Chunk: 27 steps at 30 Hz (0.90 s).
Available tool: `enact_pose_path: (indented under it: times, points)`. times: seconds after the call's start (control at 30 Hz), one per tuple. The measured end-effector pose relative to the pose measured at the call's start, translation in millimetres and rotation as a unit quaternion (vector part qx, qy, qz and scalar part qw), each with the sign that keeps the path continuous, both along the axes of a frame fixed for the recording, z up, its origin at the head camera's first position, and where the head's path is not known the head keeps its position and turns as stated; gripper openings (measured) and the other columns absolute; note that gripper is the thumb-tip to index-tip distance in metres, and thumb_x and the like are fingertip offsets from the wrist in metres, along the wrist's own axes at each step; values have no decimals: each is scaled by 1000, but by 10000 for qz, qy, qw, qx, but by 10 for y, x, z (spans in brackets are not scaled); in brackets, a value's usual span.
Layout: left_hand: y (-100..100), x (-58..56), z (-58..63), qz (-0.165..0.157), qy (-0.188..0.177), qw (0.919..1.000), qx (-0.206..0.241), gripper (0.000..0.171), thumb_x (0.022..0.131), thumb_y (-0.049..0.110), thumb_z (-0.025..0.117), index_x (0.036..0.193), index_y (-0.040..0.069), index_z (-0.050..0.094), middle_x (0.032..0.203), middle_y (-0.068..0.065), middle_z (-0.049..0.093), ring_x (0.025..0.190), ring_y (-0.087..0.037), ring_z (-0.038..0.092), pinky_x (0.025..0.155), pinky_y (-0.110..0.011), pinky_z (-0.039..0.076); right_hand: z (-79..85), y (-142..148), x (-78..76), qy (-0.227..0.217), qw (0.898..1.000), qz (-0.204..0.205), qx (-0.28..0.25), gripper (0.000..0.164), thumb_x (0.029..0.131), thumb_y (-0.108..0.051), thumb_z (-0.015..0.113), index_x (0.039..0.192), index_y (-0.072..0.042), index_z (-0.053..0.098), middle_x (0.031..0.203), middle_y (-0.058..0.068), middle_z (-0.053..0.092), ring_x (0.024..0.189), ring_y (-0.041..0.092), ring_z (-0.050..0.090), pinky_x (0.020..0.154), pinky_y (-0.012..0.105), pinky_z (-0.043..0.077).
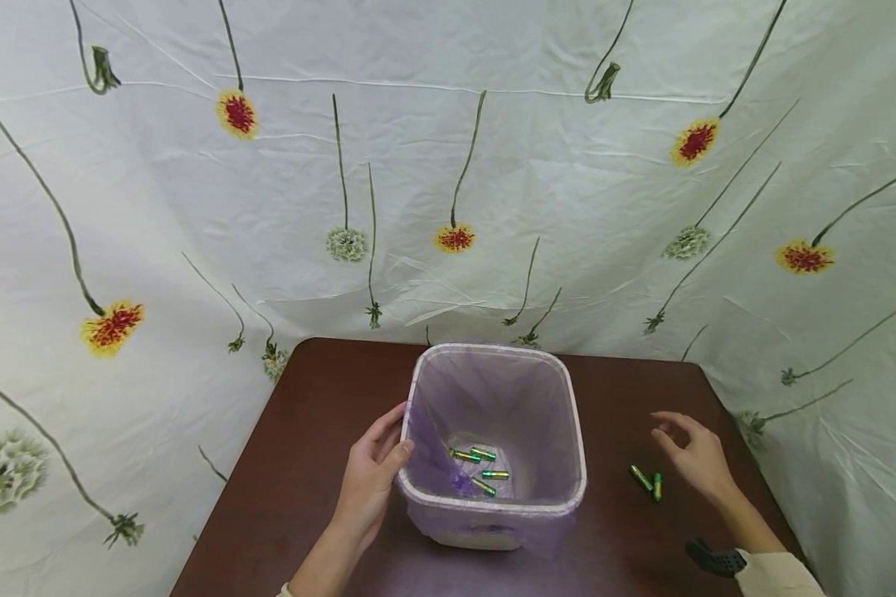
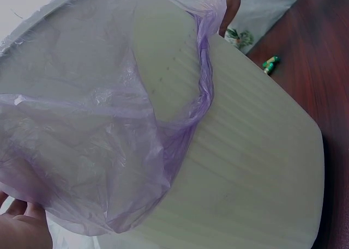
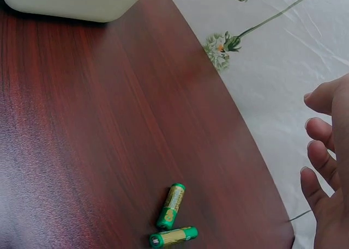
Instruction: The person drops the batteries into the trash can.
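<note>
A white trash bin (image 1: 485, 541) stands upright, lined with a purple plastic bag (image 2: 98, 151) that folds over its rim. At the bin's left side, my left hand (image 1: 373, 473) grips the rim, thumb on top and fingers against the outer wall. Several green-and-gold batteries (image 1: 496, 475) lie on the bottom inside. Two more batteries (image 3: 172, 206) lie close together on the table to the right of the bin. Above and just right of them is my right hand (image 1: 694, 456), its fingers loosely bent and holding nothing.
The dark reddish-brown table (image 1: 291, 464) has rounded corners at the back. Behind and around it hangs a white cloth (image 1: 530, 166) printed with flowers. A black strap (image 1: 715, 558) is on the right wrist.
</note>
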<state>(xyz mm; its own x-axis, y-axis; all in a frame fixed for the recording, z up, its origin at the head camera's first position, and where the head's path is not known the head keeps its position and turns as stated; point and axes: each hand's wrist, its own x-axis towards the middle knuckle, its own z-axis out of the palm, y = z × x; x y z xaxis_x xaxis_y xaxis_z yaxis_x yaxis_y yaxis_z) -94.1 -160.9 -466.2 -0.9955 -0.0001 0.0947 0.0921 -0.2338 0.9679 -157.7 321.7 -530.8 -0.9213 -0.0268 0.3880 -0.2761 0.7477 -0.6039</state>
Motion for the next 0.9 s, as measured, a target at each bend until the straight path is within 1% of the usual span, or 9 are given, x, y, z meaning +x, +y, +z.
enact_pose_path:
  times: [0.13,0.2,0.37,0.6,0.8,0.9]
  points:
    - [0,1,-4,1,-4,10000,8,54,98,-4,61,150,-6,47,151,-24,48,135,-21,52,101,-24,48,-63,19,23,-70,10000,-3,-28,25,91,-3,76,115,-2,74,88,0,64,66,7,51,55,27,42]
    - [0,1,-7,3,1,10000,5,55,98,-4,61,150,-6,46,151,-24,48,135,-20,52,101,-24,48,-90,27,31,-70,10000,-15,-20,24,91,-3,76,115,-2,74,88,0,64,70,7,55,58,26,44]
    - [0,-5,-15,10,22,10000,8,55,97,-4,62,150,-6,46,152,-24,47,136,-19,52,101,-24,48,-153,52,58,-118,9999,-75,-7,23,92,-3,76,115,-2,74,88,-1,65,72,7,55,60,27,45]
    - [-2,-6,-24,3,69,10000,1,55,98,-3,63,150,-7,46,152,-24,47,135,-16,52,102,-24,47,-269,84,118,-291,9993,-222,-35,24,92,-3,76,115,0,73,88,1,64,69,7,53,57,27,43]
    - [-2,-5,-18,4,94,10000,10,55,98,-3,63,149,-8,46,152,-25,47,133,-13,53,101,-24,48,-377,92,150,-202,9993,-302,-77,24,89,0,77,113,0,74,83,-1,63,66,6,50,55,27,40]
    - [-5,-4,-19,4,98,10000,8,55,98,-3,63,149,-8,46,152,-25,47,133,-13,54,101,-24,48,-439,99,185,-280,9989,-377,-33,24,90,-2,77,114,0,73,83,-2,63,66,5,51,56,27,41]
